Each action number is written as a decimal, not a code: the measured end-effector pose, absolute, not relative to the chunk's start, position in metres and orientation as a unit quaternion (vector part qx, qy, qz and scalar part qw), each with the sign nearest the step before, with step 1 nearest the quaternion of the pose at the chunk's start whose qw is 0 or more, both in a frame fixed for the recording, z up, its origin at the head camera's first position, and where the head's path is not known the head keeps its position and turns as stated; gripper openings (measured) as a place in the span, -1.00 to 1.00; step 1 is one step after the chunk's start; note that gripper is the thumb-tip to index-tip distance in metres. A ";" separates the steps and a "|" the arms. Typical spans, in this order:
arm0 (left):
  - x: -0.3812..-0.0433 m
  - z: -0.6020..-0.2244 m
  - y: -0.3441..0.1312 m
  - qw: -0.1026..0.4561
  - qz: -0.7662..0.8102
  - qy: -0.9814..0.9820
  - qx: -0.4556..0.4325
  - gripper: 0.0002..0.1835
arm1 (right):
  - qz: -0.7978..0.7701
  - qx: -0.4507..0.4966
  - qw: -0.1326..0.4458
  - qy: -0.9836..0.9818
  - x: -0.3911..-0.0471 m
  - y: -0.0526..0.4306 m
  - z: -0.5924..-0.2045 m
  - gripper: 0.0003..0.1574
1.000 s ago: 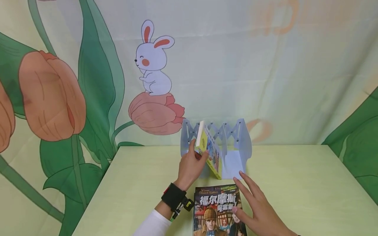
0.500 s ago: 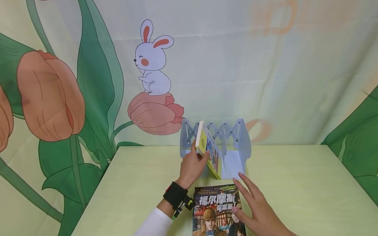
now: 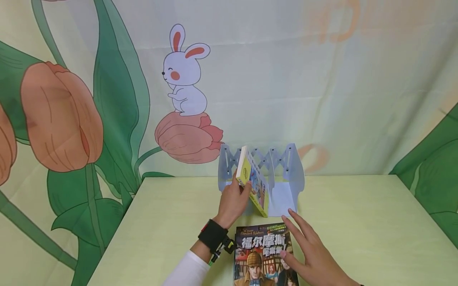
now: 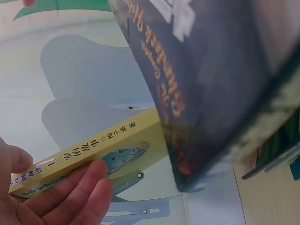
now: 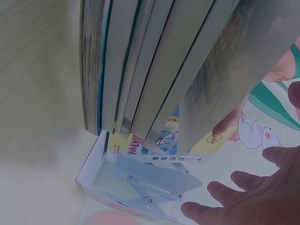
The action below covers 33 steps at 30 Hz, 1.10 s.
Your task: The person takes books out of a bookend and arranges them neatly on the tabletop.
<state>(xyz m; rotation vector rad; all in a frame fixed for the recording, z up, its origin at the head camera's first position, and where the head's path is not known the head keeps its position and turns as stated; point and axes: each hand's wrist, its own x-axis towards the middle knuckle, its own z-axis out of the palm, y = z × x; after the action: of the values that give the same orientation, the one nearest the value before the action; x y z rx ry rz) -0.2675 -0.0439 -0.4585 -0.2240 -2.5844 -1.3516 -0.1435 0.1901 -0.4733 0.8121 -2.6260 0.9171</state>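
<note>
My left hand (image 3: 232,200) grips a yellow-edged book (image 3: 258,184), with the thumb on its front cover and fingers behind it. That book leans to the left inside the pale blue expandable book rack (image 3: 282,196), its lower end on the rack. In the left wrist view, fingers and thumb pinch the yellow spine (image 4: 84,152). My right hand (image 3: 313,248) has its fingers spread and holds nothing. It hovers at the right edge of a stack of books (image 3: 261,254) topped by a dark detective cover; whether the thumb touches it I cannot tell. Several page edges (image 5: 140,70) show in the right wrist view.
The rack's right-hand divider (image 3: 272,167) and end plate (image 3: 297,171) stand upright. Light green table surface (image 3: 358,222) extends on both sides of the rack and stack. A printed cloth with a rabbit (image 3: 187,79) hangs behind the table.
Very little differs. The left index finger has come slightly lower behind the yellow-edged book, which stays tilted in the rack. My right hand has stayed almost still beside the stack.
</note>
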 end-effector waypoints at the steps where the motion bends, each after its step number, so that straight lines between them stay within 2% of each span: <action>1: -0.268 -0.458 -0.044 0.108 -0.462 -0.877 -0.078 -0.35 | 0.315 0.276 0.121 -0.900 -0.143 0.190 -0.473 0.06; 15: -0.268 -0.457 -0.046 0.105 -0.478 -0.868 -0.082 -0.36 | 0.315 0.266 0.129 -0.902 -0.142 0.191 -0.471 0.05; 33: -0.263 -0.446 -0.049 0.132 -0.474 -0.866 -0.093 -0.43 | 0.323 0.252 0.128 -0.903 -0.144 0.192 -0.468 0.04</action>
<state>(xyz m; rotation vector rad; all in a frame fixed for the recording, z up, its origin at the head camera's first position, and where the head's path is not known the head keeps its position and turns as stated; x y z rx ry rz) -0.2628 -0.0495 -0.4460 -0.2703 -2.5121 -1.3743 -0.1438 0.1918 -0.4676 0.7326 -2.6287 0.9389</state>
